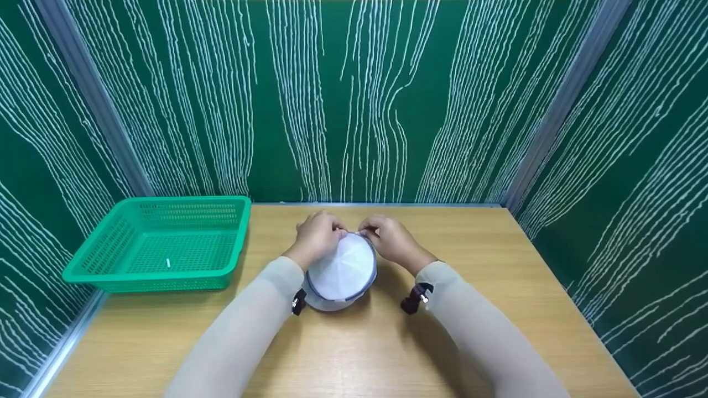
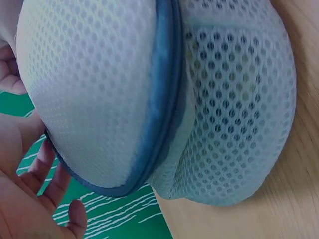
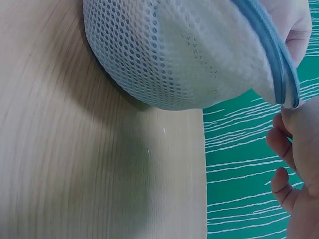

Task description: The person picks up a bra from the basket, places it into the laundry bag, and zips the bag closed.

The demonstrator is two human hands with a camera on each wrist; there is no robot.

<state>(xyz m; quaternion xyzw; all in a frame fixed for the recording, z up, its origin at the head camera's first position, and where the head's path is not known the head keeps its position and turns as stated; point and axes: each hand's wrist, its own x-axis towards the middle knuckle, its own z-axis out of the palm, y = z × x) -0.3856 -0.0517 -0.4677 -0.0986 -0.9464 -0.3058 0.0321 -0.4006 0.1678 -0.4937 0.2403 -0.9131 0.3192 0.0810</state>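
A round white mesh laundry bag [image 1: 342, 268] with a blue-grey zipper band stands on the table between my hands. Its domed top and honeycomb mesh side [image 2: 224, 99] show in the left wrist view. My left hand [image 1: 319, 236] pinches the bag's far rim on the left. At the far right of that rim, my right hand [image 1: 391, 239] pinches the end of the zipper band [image 3: 279, 64], thumb and forefinger together. What lies inside the bag is hard to make out through the mesh.
A green plastic basket [image 1: 235, 265] stands at the table's left side, with a small white piece [image 1: 168, 263] in it. The wooden table [image 1: 354, 354] meets green, white-streaked walls [image 1: 365, 110] at the back and sides. Dark wrist-camera mounts [image 1: 416, 298] hang under both wrists.
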